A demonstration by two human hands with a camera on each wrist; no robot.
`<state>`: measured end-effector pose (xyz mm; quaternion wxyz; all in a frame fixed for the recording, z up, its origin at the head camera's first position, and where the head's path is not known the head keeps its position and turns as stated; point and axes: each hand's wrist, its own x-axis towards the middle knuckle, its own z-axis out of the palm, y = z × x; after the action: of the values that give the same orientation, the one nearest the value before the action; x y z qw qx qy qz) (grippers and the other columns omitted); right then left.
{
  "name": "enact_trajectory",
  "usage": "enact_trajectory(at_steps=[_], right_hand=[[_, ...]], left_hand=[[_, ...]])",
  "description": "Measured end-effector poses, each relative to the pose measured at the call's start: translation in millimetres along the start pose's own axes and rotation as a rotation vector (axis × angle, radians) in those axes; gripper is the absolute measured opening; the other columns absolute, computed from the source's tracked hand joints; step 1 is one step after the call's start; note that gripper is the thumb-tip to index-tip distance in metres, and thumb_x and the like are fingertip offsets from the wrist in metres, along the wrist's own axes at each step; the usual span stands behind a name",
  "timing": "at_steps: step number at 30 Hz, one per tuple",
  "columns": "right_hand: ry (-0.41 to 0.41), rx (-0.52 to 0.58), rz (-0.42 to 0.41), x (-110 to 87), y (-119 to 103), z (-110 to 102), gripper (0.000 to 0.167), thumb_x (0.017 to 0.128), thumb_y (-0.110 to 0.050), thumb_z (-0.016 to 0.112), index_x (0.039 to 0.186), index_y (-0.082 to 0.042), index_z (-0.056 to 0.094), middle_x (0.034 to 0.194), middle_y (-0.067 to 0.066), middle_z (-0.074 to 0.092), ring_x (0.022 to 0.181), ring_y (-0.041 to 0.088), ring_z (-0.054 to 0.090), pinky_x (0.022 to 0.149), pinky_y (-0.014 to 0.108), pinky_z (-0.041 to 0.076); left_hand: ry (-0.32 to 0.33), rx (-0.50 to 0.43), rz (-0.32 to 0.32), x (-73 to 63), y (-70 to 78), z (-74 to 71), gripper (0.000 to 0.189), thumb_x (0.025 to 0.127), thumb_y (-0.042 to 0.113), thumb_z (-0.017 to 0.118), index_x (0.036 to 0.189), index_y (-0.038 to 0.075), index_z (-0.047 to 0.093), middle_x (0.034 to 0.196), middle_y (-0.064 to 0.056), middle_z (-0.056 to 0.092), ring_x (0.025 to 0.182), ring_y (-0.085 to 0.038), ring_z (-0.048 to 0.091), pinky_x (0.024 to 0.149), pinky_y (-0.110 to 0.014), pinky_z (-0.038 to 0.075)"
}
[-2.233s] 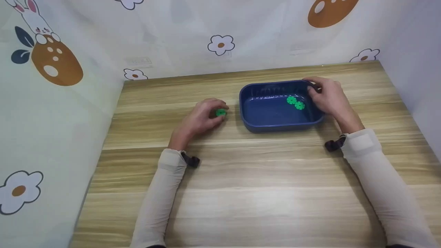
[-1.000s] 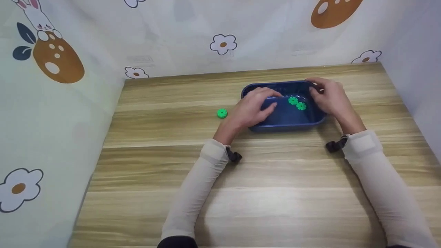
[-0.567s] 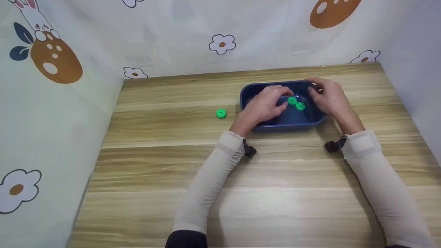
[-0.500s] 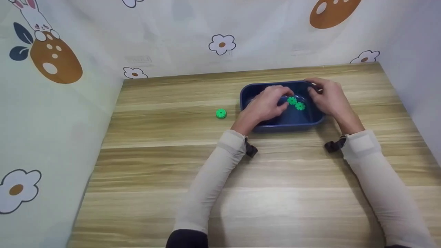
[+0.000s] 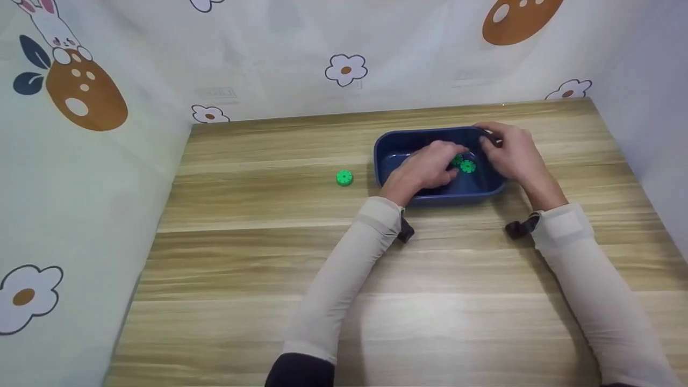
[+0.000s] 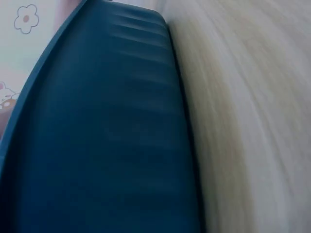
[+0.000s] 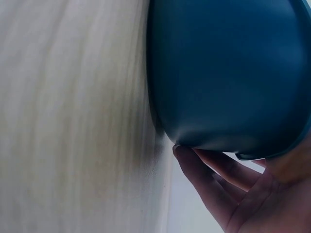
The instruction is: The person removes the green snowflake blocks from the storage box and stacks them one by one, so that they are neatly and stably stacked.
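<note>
A dark blue rectangular basin (image 5: 441,200) stands on the wooden table; its outer wall (image 6: 107,121) fills much of the left wrist view. My right hand (image 5: 513,150) grips its right end, thumb inside the rim and fingers outside. Those fingers (image 7: 206,187) press against the wall in the right wrist view. My left hand (image 5: 427,167) reaches down into the basin, thumb and fingers apart around one green notched disc (image 5: 457,160), which they partly cover. Another green disc (image 5: 468,166) lies just right of it. On the table left of the basin sits a thick green disc piece (image 5: 344,178), seemingly stacked.
The wood-grain table (image 5: 242,269) runs back to a printed wall cloth (image 5: 279,80) with flowers and fruit. A plain pale wall (image 5: 639,123) borders the right side. Both wrists wear a dark strap with a small camera.
My left hand has left the green piece on the table, moved right into the basin and lowered to the discs there. My right hand keeps its grip on the basin.
</note>
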<state>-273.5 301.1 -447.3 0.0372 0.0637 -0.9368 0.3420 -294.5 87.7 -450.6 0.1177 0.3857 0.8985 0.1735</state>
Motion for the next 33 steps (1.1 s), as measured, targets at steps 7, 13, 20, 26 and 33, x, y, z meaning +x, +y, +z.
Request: enact_trajectory(at_steps=[7,13,20,26,33], right_hand=[[0.018,-0.006,-0.012,-0.3,0,0,0.038,0.108,-0.016,0.059,0.144,-0.013,0.07,0.132,0.027,0.073,0.117,0.045,0.073,0.096,0.062,0.057],[0.002,0.002,0.004,-0.9,0,0,0.038,0.108,-0.016,0.059,0.145,-0.014,0.069,0.136,0.028,0.071,0.118,0.045,0.071,0.096,0.062,0.057],[-0.015,0.008,0.019,-0.2,-2,-1,0.04,0.109,-0.017,0.059,0.147,-0.014,0.067,0.138,0.028,0.07,0.121,0.044,0.07,0.099,0.062,0.056],[-0.025,0.014,0.032,-0.3,-3,-2,0.04,0.109,-0.017,0.059,0.148,-0.015,0.067,0.141,0.029,0.068,0.124,0.045,0.069,0.101,0.063,0.056],[-0.007,0.006,0.008,-0.8,-1,0,0.039,0.108,-0.016,0.058,0.146,-0.013,0.068,0.14,0.029,0.069,0.122,0.046,0.07,0.1,0.064,0.056]], left_hand=[[0.058,0.093,0.024,24.1,-22.3,33.3,0.039,0.102,0.023,0.068,0.141,0.019,0.069,0.144,0.0,0.067,0.136,-0.021,0.061,0.121,-0.032,0.046],[0.093,0.115,0.061,2.0,-6.2,14.9,0.029,0.103,0.019,0.071,0.131,0.01,0.075,0.13,-0.007,0.071,0.123,-0.025,0.066,0.111,-0.032,0.052],[0.094,0.078,-0.013,-5.3,-1.1,8.0,0.03,0.105,0.023,0.071,0.132,0.012,0.076,0.13,-0.008,0.069,0.123,-0.021,0.066,0.109,-0.028,0.053],[0.08,0.055,-0.068,-5.0,-0.5,7.0,0.031,0.105,0.027,0.072,0.131,0.012,0.075,0.128,-0.008,0.069,0.12,-0.022,0.065,0.107,-0.034,0.055],[0.077,0.071,-0.063,-6.3,0.7,5.6,0.027,0.101,0.024,0.075,0.124,0.01,0.077,0.121,-0.009,0.069,0.108,-0.021,0.063,0.096,-0.034,0.056]])
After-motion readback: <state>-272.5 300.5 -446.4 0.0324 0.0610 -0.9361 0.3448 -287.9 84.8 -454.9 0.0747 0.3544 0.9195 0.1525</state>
